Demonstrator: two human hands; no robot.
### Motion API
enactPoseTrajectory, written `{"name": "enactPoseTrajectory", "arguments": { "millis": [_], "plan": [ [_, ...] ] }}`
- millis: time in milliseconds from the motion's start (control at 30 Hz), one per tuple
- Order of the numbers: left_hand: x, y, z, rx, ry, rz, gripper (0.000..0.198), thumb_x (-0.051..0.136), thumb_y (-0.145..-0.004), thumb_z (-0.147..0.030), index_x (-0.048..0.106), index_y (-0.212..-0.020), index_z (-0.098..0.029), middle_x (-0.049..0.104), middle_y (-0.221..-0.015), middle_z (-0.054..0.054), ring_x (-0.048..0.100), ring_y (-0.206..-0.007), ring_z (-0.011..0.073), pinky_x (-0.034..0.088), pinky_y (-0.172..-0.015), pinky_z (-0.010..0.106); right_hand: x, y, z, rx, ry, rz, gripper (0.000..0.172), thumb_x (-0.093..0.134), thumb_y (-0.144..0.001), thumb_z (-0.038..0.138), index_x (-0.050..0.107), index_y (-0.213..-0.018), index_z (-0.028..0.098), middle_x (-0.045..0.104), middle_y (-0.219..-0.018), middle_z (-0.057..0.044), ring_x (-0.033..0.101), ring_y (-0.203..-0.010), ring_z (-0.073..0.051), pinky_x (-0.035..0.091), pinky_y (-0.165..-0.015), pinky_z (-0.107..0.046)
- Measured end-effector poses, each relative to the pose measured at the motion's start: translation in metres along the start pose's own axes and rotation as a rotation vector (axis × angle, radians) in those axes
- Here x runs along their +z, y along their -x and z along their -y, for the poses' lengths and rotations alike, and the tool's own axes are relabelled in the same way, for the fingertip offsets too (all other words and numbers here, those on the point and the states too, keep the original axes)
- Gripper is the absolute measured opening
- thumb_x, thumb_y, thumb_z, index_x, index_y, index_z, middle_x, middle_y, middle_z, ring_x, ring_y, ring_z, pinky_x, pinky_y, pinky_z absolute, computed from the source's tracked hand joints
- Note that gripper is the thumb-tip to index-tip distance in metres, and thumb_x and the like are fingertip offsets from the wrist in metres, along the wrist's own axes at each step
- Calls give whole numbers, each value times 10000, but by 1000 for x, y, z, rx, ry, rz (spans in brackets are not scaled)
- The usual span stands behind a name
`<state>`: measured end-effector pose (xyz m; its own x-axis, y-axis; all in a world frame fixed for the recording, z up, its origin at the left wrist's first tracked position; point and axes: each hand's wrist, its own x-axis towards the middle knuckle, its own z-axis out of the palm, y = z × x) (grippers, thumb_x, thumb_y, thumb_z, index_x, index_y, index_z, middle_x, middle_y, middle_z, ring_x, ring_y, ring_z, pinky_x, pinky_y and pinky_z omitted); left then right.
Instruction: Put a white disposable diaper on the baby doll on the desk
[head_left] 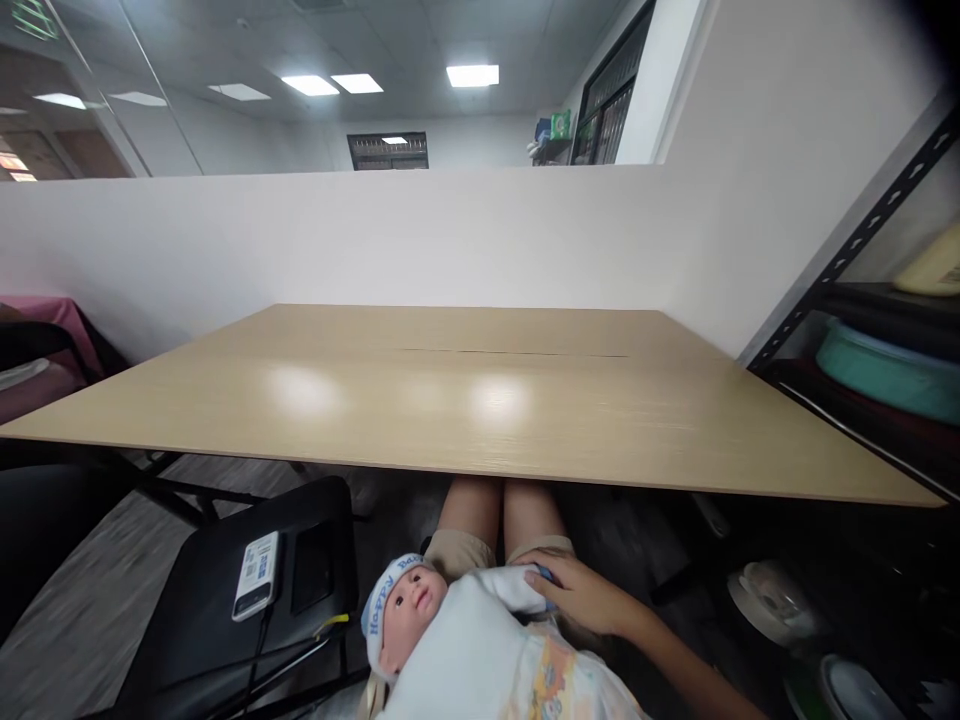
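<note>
A baby doll in a white top, patterned diaper and a white-and-blue cap lies across my lap, below the near edge of the wooden table. My right hand rests on the doll's raised arm, fingers curled over the sleeve and touching something small and blue at the fingertips. My left hand is out of sight. My knees show under the table edge.
A black chair at my left carries a white remote-like device and a black phone. A black metal shelf at the right holds a teal basin. White partition walls stand behind the table.
</note>
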<state>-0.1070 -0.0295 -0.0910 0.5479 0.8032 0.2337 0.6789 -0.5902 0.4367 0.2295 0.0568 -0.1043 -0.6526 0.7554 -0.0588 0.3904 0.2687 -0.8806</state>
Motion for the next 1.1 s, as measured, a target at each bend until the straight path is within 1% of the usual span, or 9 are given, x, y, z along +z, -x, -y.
{"name": "enactPoseTrajectory", "arguments": {
  "millis": [133,233,333,400,500,600,767,900,1100],
  "plan": [
    [-27,39,-10,22,83,59,288,570,-1017,-478,736,-1144,-280,756,-942,54,697,-812,212,597,-796,387,-8,0,-2,-31,56,-90,351,483,-1072,423,737,-1273,290,749,-1229,-77,666,-1192,-272,485,-1088,-435],
    [-35,41,-20,64,106,87,282,592,-1026,-466,700,-1135,-229,720,-1103,77,678,-925,196,591,-861,384,-12,-8,-8,-26,132,-116,321,498,-1060,395,743,-1240,291,733,-1204,-76,640,-1198,-265,480,-1091,-430],
    [-33,11,-33,134,105,125,278,530,-1030,-477,712,-934,-289,711,-848,49,641,-820,209,543,-870,386,-13,-23,-19,-23,213,-162,306,535,-1033,386,744,-1235,289,714,-1241,-89,606,-1221,-277,467,-1101,-454],
    [-30,-24,-40,145,56,146,288,461,-1039,-404,686,-930,-260,686,-780,53,628,-810,228,495,-912,426,-11,-37,-26,-3,279,-198,304,553,-1017,386,754,-1218,280,704,-1288,-106,581,-1255,-292,450,-1111,-481],
    [-19,-79,-46,-70,93,70,247,440,-1050,-364,646,-1074,-231,716,-926,68,633,-883,235,469,-852,373,-6,-58,-33,79,375,-231,296,550,-1003,381,765,-1183,286,689,-1357,-104,556,-1303,-309,409,-1121,-540],
    [4,-112,-42,-243,204,44,290,446,-1061,-390,574,-1275,-243,728,-996,54,661,-949,235,469,-847,341,4,-69,-38,115,409,-286,314,489,-1024,344,759,-1178,294,676,-1393,-86,544,-1325,-311,380,-1112,-575],
    [38,-113,-34,-324,174,132,327,450,-1055,-424,578,-1281,-225,748,-1144,102,704,-1030,278,470,-843,360,32,-58,-53,-24,375,-504,349,442,-1035,236,781,-1111,271,749,-1249,-83,554,-1336,-297,392,-1108,-518],
    [38,-108,-35,-327,184,121,301,403,-1076,-412,629,-1167,-236,755,-1099,81,704,-1010,250,461,-831,338,43,-49,-66,-76,313,-593,357,431,-1048,259,788,-1031,242,762,-1162,-110,589,-1297,-309,428,-1084,-508],
    [38,-112,-35,-321,154,160,287,417,-1068,-393,650,-1058,-226,761,-1062,73,704,-983,242,464,-819,328,43,-54,-82,-77,267,-585,393,417,-1060,302,797,-989,233,769,-1146,-123,623,-1260,-310,452,-1073,-513]
  ]
}}
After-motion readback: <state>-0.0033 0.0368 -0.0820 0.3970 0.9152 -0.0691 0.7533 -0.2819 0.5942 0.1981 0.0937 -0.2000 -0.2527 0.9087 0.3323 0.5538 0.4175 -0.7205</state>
